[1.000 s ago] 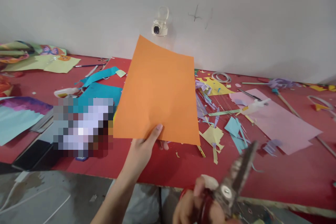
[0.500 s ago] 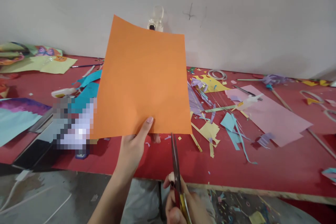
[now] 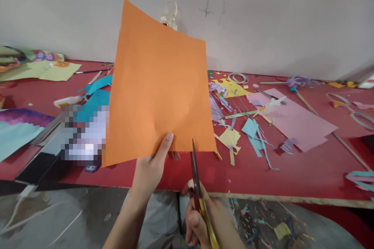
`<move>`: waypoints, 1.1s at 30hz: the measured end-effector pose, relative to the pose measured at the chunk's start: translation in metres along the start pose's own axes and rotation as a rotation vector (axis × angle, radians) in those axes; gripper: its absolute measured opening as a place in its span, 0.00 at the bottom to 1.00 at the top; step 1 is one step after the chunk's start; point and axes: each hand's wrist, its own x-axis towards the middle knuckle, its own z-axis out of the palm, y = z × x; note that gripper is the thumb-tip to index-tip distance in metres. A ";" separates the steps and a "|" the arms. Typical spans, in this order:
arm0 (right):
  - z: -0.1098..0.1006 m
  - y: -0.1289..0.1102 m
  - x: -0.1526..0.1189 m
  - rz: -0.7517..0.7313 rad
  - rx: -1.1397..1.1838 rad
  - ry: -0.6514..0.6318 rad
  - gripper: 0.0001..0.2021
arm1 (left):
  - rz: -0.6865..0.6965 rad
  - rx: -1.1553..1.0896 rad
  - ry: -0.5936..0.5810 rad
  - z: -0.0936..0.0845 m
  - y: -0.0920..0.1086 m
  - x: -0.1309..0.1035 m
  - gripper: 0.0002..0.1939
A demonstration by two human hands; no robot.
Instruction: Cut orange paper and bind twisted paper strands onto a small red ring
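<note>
A large orange sheet of paper (image 3: 160, 85) is held up by its bottom edge in my left hand (image 3: 153, 163), thumb on the near face and fingers behind. My right hand (image 3: 201, 218) is wrapped round the handles of scissors (image 3: 195, 171) with yellow on them. The scissors point upward, and the tip of a blade overlaps the sheet's bottom edge, right of my left thumb. Much of my right hand's fingers shows round the handles.
Pink paper (image 3: 300, 120), cyan scraps (image 3: 254, 136) and yellow scraps (image 3: 230, 138) lie on the red table (image 3: 181, 179) at right. A phone-like black device (image 3: 37, 167) and teal paper (image 3: 95, 101) are at left. A grey wall stands behind.
The orange sheet has tilted, its upper left corner rising and its lower left corner dropping. The scissors' tip now overlaps the sheet's bottom edge more. The view has shifted slightly.
</note>
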 end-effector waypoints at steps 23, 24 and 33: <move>0.011 0.014 0.003 -0.091 -0.204 0.193 0.39 | 0.202 0.141 -0.094 -0.006 -0.014 0.005 0.23; 0.011 0.014 0.004 -0.091 -0.213 0.190 0.39 | 0.195 0.137 -0.092 -0.006 -0.014 0.006 0.23; 0.013 0.011 0.002 -0.045 -0.178 0.155 0.40 | 0.178 0.137 -0.068 -0.005 -0.016 0.004 0.23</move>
